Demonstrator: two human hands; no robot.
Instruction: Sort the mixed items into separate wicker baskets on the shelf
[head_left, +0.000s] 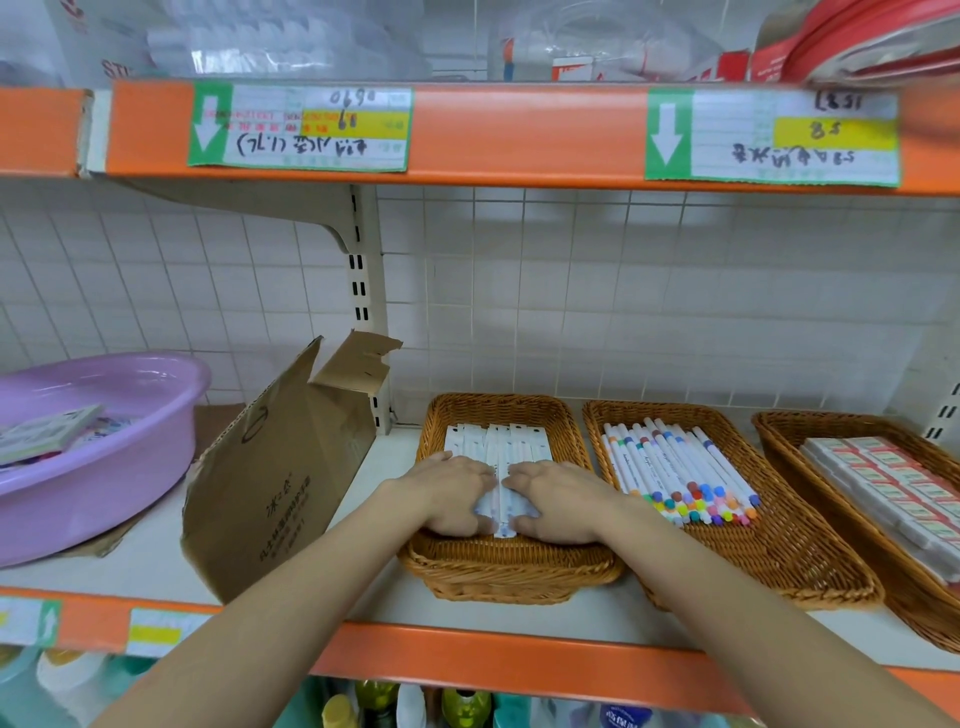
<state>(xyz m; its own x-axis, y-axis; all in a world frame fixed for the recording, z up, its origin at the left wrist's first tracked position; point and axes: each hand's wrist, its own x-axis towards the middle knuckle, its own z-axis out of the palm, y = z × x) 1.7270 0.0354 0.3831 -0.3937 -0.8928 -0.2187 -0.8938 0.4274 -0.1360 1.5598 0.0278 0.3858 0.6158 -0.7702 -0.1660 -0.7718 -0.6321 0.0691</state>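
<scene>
Left wicker basket (511, 566) — holds white flat packets (498, 441) laid side by side, long axes running front to back, far ends toward the tiled wall; near halves hidden under the hands, printing too small to read

Left hand (449, 493) — palm down on the packets, fingers extended and pointing right, pressing flat; nothing gripped

Right hand (558, 499) — mirror pose, palm down, fingers straight and pointing left, tips just beside the left hand's; one narrow packet shows in the gap between them. Both forearms enter from the bottom edge and converge on the basket

Middle wicker basket (769, 566) — marker pens (675, 470) with coloured caps, lying parallel, axes slanted from rear-left to front-right, coloured ends bunched at the front

Right wicker basket (779, 431) — rows of small white boxes with red labels (893, 478), cut off at the picture's right edge

Shelf (156, 551) — also carries a torn cardboard box (280, 467) and a purple plastic basin (104, 457), cut off at left, contents blurred
</scene>
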